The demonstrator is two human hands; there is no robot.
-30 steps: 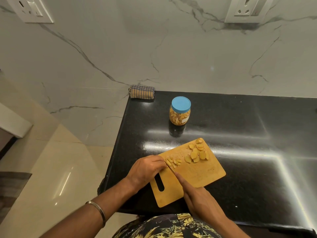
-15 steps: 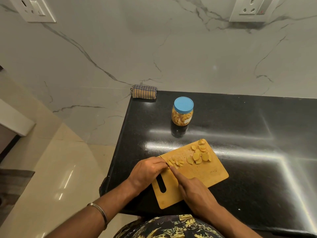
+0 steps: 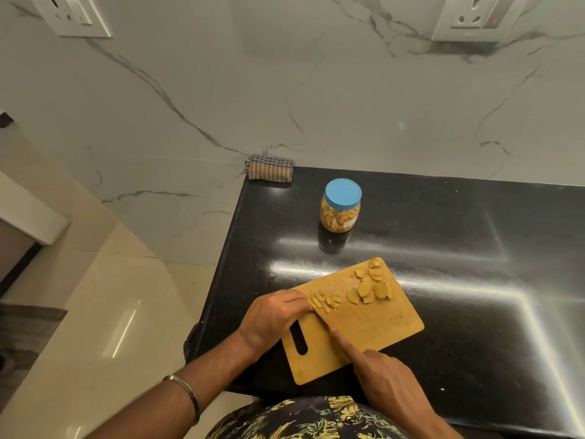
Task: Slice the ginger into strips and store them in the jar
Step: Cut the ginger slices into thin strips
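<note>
Two white wall sockets (image 3: 77,14) on the veined marble wall are cut off by the top edge. Below, the glossy black stone tabletop (image 3: 459,264) runs out of view at the right and carries a rectangular wooden cutting board (image 3: 376,324) with a slot handle. Behind it, well apart, stands a clear plastic jar with a blue lid (image 3: 341,205), closed and holding yellowish pieces. A folded checked cloth (image 3: 269,167) lies at the tabletop's far left corner. The left hand (image 3: 272,315) rests with curled fingers at the board's left edge, holding down cut ginger strips (image 3: 326,301); how much lies beneath it is hidden. The right hand (image 3: 383,378) grips a knife (image 3: 323,320), forefinger stretched along it; the blade is thin and hard to make out. Round ginger slices (image 3: 368,288) lie at the board's far end.
</note>
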